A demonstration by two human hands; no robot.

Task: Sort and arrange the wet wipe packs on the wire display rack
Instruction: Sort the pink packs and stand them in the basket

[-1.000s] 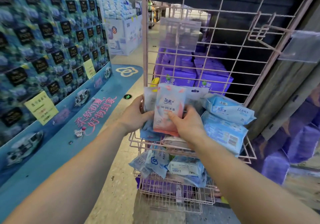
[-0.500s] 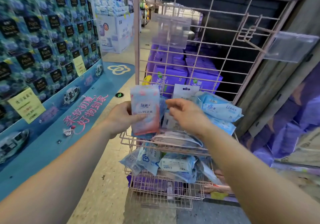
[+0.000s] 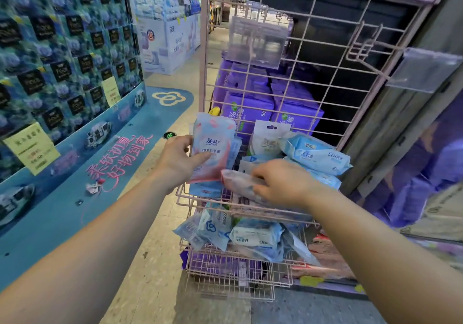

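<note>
Left hand (image 3: 179, 159) pinched a pink pack (image 3: 213, 146) upright — right hand (image 3: 280, 182) gripped a flat pack (image 3: 238, 183) on the wire rack (image 3: 190, 199).

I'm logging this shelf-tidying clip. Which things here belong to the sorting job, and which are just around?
Part of the job:
pink pack in the left hand
flat pack under the right hand
blue packs
wire rack

Just around:
purple boxes behind the grid
blue display wall
floor sticker
</note>
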